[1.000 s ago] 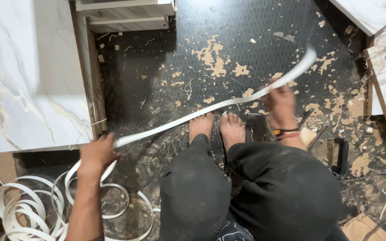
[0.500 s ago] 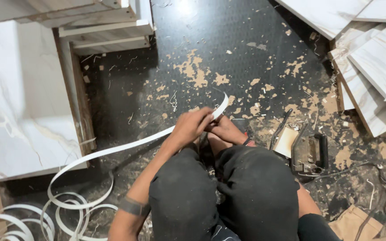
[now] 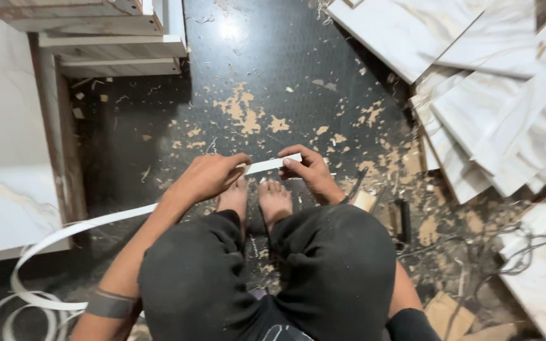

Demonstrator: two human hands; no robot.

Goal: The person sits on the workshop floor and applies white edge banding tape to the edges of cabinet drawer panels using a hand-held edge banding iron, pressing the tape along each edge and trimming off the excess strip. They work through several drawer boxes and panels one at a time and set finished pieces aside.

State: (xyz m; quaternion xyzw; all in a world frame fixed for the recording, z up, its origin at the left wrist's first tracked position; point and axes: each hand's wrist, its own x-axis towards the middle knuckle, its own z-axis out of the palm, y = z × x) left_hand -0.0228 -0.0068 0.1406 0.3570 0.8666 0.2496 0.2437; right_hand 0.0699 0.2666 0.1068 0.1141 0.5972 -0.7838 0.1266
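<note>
A: How is the white edging strip (image 3: 272, 165) held?

B: Its free end is pinched between thumb and fingers of the right hand (image 3: 311, 173), and the left hand (image 3: 208, 177) is closed around it just beside, above the bare feet (image 3: 257, 199).

A: Where is the rest of it found?

B: From the left hand it is trailed down to the left, where loose white coils (image 3: 30, 297) are seen on the dark floor (image 3: 273, 69).

A: And around that?

B: Wood shavings (image 3: 244, 113) are scattered ahead; marble-patterned boards (image 3: 494, 95) are stacked at the right, and a marble-patterned panel (image 3: 1, 139) is laid at the left.
</note>
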